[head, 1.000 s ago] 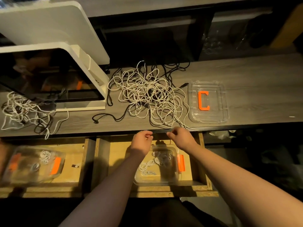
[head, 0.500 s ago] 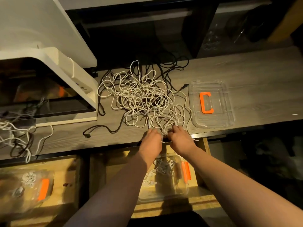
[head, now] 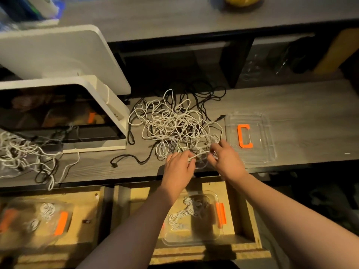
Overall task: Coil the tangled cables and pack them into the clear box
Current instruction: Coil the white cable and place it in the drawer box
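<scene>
One tangled heap of white and black cables is spread over the grey wood-grain desk, between a white device on the left and a clear lid with an orange handle on the right. A white strand from the heap's near edge is held taut between the two hands, just in front of the pile. The left hand is curled round one end of that strand, fingers closed on it; the right hand pinches the other end, with further loops draped over its fingertips. The bulk of the tangle lies beyond and slightly left of both grips, touching them only through the lifted strands. A loose black cable end is seen left of the left hand. Below the desk edge, under the forearms, a clear box with orange clips is seated in a wooden compartment, white coils already inside. A second clear box is noted in the compartment to the left, and a second cable tangle at the desk's far left.
</scene>
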Demonstrator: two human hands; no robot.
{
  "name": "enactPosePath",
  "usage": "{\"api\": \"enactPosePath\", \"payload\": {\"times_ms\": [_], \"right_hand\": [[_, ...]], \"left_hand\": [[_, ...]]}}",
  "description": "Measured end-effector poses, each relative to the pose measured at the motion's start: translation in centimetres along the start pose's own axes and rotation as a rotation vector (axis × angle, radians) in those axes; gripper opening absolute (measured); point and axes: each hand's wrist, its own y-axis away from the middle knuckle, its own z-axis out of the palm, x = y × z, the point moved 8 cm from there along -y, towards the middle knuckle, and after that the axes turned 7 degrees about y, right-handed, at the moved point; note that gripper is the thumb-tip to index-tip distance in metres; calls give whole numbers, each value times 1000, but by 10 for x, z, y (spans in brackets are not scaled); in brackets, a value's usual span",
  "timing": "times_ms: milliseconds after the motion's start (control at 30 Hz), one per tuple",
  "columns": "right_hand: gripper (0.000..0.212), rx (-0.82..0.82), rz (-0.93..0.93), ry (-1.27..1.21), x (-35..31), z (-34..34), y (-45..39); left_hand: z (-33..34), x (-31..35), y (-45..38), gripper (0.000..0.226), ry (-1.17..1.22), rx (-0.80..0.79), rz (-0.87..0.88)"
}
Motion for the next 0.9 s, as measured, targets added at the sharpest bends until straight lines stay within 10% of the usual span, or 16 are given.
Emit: {"api": "enactPosePath", "payload": {"times_ms": [400, 733, 900], "right_hand": [[18, 203, 112, -493, -1, -99, -20], [50, -62, 168, -889, -22, -128, -38], [31, -48, 213, -1053, -9, -140, -49]], "left_hand": [[-80, 13, -19, 31, 243, 249, -277], [-125, 33, -33, 64, 461, 252, -538], [-165, 45, -52, 29, 701, 399, -441]]}}
